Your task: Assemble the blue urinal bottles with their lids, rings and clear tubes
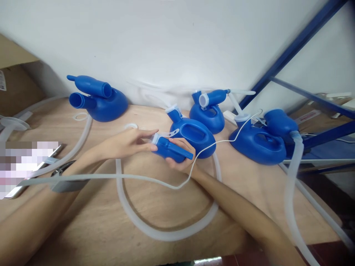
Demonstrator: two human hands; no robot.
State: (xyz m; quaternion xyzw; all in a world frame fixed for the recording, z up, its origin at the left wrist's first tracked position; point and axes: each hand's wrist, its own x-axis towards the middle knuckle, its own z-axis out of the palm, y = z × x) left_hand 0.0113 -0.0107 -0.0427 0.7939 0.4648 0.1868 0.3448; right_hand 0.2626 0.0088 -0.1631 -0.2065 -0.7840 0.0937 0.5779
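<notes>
My right hand (181,159) is wrapped round a small blue plastic urinal funnel (170,148), which lies tilted with its mouth to the left. At that mouth sits a translucent white cap (155,139), pinched between the thumb and fingers of my left hand (135,143). A perforated strap (173,133) runs from the cap toward the right. Just behind my hands, a blue urinal bottle (198,135) with a white collar on its neck rests on the wooden table (166,207). Below them a translucent hose (166,234) curves in a wide loop.
More blue urinal bottles stand around: one at back left (111,107), one behind (208,118), one at right (257,147) with a hanging hose (291,184). A thin white cable (149,179) crosses over my forearms. A phone (50,157) lies left; a blue metal frame (294,48) rises right.
</notes>
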